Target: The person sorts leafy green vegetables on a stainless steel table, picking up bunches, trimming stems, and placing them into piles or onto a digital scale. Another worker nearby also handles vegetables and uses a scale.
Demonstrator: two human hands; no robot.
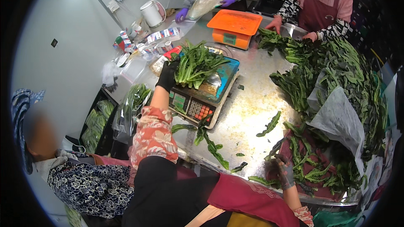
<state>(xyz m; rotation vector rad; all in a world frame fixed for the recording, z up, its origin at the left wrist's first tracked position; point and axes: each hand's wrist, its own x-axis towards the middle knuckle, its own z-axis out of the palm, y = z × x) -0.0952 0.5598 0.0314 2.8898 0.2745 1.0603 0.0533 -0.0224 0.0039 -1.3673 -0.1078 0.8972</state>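
My left hand, in a black glove, is closed on the side of a bunch of leafy greens. The bunch rests on the blue tray of a digital scale, its pale stems toward me. At the lower right my right hand, in a grey glove, has its fingers bent around a dark green leaf; the grip is partly hidden. That hand is beside loose leaves lying on a maroon cloth.
A large pile of greens covers the table's right side, partly under a clear plastic sheet. An orange scale stands at the back. Two co-workers are across the metal table, another at left by a crate of bagged greens.
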